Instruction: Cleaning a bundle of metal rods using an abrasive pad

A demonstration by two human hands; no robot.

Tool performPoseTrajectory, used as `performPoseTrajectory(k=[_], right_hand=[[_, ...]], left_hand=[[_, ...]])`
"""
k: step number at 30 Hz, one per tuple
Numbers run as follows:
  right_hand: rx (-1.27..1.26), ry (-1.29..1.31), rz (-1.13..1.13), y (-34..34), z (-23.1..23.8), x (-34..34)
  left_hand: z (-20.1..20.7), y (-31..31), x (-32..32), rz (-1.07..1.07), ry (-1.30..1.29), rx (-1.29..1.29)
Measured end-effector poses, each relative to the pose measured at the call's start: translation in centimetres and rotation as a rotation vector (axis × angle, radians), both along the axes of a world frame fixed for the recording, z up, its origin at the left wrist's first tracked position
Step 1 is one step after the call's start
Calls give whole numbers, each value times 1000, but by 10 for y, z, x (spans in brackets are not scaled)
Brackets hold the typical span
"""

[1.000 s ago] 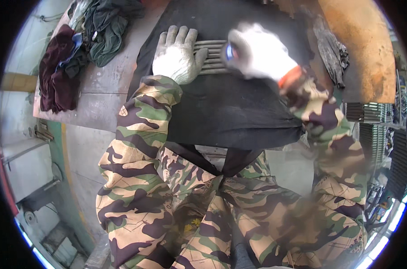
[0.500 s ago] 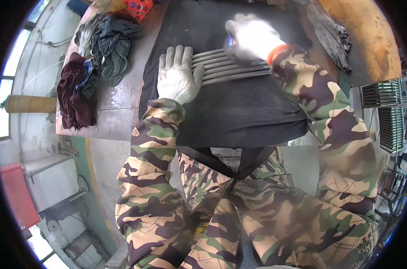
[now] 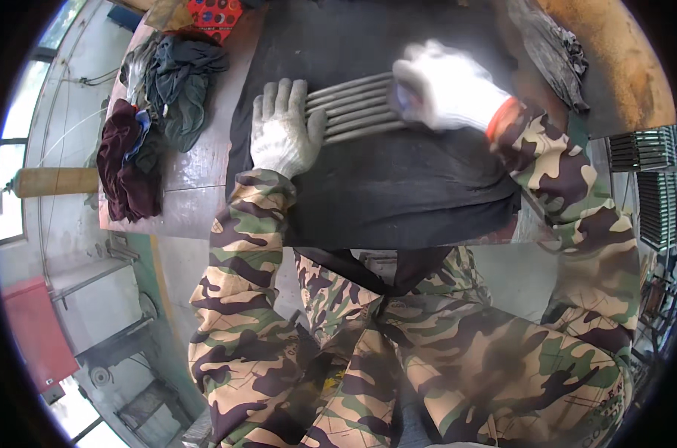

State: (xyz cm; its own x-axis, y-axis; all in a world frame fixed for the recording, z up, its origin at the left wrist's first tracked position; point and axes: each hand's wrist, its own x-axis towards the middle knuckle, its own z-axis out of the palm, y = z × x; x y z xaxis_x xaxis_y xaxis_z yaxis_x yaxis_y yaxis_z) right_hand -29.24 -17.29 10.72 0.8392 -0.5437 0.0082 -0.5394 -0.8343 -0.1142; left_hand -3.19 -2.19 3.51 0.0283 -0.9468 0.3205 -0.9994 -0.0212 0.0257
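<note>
Several thin grey metal rods (image 3: 357,108) lie side by side on a black cloth (image 3: 398,187) spread over the table. My left hand (image 3: 282,134), in a greyish-white knit glove, rests flat at the rods' left ends, its fingers stretched away from me and its thumb apart against the rods. Over their right part is my right hand (image 3: 447,86), gloved in white with an orange cuff and smeared by motion. Its fingers curl round something dark with a bit of blue, too blurred to name. The rods' right ends are hidden under this hand.
Crumpled dark green cloths (image 3: 182,89) and a maroon cloth (image 3: 126,168) lie on the table's left side. A grey rag (image 3: 555,60) is at the far right, beside a rusty brown surface (image 3: 622,60). Racks of dark rods (image 3: 656,209) stand beyond the table's right edge.
My right hand has slid rightward along the rods, from their middle to their right ends. My left hand keeps its place at the left ends. The view has shifted slightly.
</note>
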Motion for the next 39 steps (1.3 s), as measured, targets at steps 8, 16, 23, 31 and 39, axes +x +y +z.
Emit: performPoseTrajectory(k=[8, 16, 23, 31, 39], right_hand=[[22, 112, -2, -5, 23, -29], [-8, 52, -42, -22, 14, -40], [68, 90, -126, -45, 26, -21], [-3, 74, -24, -39, 28, -32], [3, 82, 69, -18, 23, -29]], left_hand=[[-11, -15, 6, 5, -10, -14], [-6, -17, -1, 27, 11, 94], [1, -12, -2, -27, -33, -9], [20, -19, -16, -39, 66, 141], [17, 8, -10, 48, -1, 132]])
